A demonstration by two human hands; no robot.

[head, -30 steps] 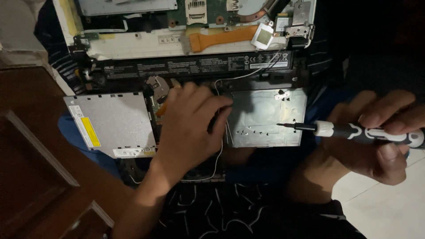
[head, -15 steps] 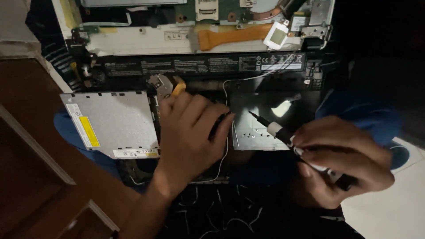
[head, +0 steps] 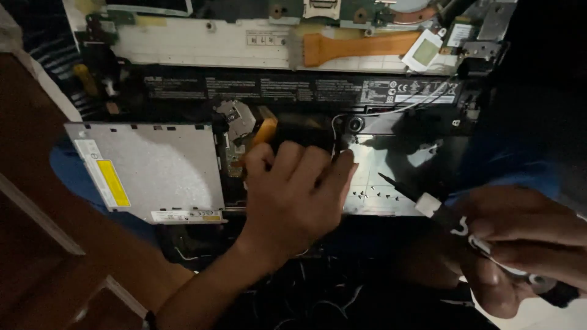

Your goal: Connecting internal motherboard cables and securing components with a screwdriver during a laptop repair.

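Your left hand (head: 293,195) lies palm-down on the opened laptop (head: 293,98), fingers loosely curled and spread over a dark part in the middle of the chassis — the fingertips press on it, but whether they actually grip anything you cannot tell from this view. Just above your knuckles a small orange tab (head: 264,131) pokes out beside a bare metal bracket. Your right hand (head: 526,244) is closed around the handle of a screwdriver (head: 428,205), at the lower right; its dark shaft slants up and to the left, and the tip hovers over the silver metal plate (head: 397,177) right of your left hand, near a row of tiny holes or screws — whether the tip touches the plate is unclear. To the left of your left hand sits the flat silver optical drive (head: 153,171) with a yellow label, lying level in the chassis. Across the top runs the long black battery (head: 299,90), and above it a pale strip with an orange ribbon cable (head: 361,46) leading toward the circuit board. A brown wooden surface (head: 36,232) fills the lower left.
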